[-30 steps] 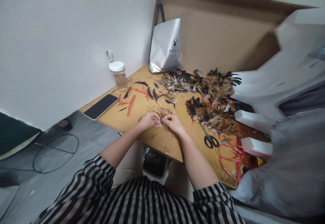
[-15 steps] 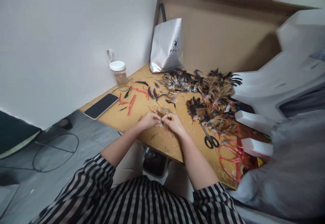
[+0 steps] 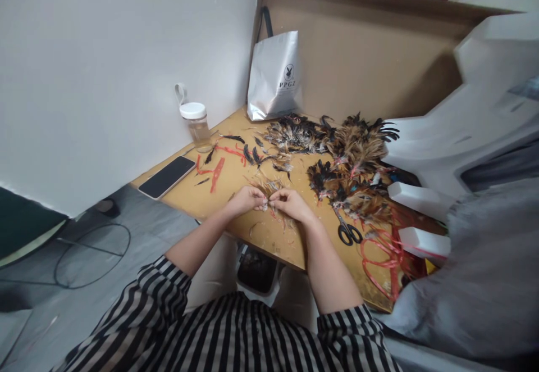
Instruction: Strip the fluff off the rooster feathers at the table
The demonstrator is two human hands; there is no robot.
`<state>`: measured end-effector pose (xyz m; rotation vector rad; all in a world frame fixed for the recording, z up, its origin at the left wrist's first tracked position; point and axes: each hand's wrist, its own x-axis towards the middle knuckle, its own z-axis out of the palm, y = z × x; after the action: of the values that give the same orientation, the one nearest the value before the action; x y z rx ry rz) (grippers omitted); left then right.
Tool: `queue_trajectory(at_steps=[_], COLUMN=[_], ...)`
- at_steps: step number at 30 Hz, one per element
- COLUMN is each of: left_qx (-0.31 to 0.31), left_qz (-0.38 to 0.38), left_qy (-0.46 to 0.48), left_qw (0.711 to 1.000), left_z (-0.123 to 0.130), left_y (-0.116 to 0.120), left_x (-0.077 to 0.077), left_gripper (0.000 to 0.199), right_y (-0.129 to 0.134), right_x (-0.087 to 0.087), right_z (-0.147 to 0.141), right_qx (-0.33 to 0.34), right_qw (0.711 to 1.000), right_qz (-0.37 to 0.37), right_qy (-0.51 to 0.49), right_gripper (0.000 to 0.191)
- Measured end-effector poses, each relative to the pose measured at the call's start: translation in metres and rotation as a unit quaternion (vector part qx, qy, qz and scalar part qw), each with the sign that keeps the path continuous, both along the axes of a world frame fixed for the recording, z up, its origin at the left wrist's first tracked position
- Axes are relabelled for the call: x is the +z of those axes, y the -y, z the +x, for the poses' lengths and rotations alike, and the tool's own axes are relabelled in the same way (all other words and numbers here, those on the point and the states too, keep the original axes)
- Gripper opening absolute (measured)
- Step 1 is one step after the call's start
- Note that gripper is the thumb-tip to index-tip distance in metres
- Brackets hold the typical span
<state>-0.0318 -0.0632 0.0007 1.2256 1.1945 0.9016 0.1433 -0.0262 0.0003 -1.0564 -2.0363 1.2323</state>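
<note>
Near the table's front edge, my left hand [image 3: 246, 200] pinches the base of a small tuft of brown feathers [image 3: 272, 184], which fans out away from me. Close beside it, my right hand [image 3: 293, 204] has thumb and forefinger pinched together at the quill ends. What exactly lies between those right fingertips is too small to make out. Below the hands, feather scraps and a bit of red strip lie on the table [image 3: 269, 240]. To the right are feather bundles [image 3: 360, 200] and black-handled scissors [image 3: 349, 233].
More feather bundles [image 3: 298, 133] lie at the back by a silver bag [image 3: 273, 77]. Leftward are red plastic strips [image 3: 218, 174], loose dark feathers, a phone [image 3: 167, 177] and a white-lidded drink cup [image 3: 196, 125]. Red string [image 3: 389, 265] tangles at the right edge, beside a grey-clothed person [image 3: 488, 282].
My right hand has turned slightly, and its fingertips have shifted a little beside the left ones. My left hand stays almost in place. The whole view has shifted slightly.
</note>
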Motion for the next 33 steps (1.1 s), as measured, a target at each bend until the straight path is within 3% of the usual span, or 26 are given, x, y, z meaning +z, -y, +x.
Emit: queue_trajectory(at_steps=[6, 10, 17, 25, 33], left_qx=[0.004, -0.006, -0.038, -0.042, -0.045], left_qz=[0.007, 0.003, -0.015, -0.047, -0.057], left_qy=[0.013, -0.003, -0.023, -0.018, 0.002], left_qw=[1.000, 1.000, 0.999, 0.998, 0.997], left_z=[-0.001, -0.001, -0.002, -0.003, -0.004], left_y=[0.000, 0.000, 0.000, -0.001, 0.000], left_x=[-0.001, 0.002, 0.008, 0.018, 0.021], left_gripper=[0.019, 0.019, 0.022, 0.020, 0.022], right_y=[0.001, 0.003, 0.003, 0.009, 0.001], right_x=[-0.002, 0.000, 0.006, 0.015, 0.009], right_z=[-0.002, -0.005, -0.001, -0.003, 0.005], right_qx=[0.019, 0.017, 0.007, 0.066, 0.010], right_qw=[0.989, 0.983, 0.996, 0.998, 1.000], right_qz=[0.126, 0.164, 0.087, -0.007, -0.019], right_qy=[0.069, 0.076, 0.030, -0.008, -0.013], right_gripper=[0.013, 0.009, 0.013, 0.017, 0.023])
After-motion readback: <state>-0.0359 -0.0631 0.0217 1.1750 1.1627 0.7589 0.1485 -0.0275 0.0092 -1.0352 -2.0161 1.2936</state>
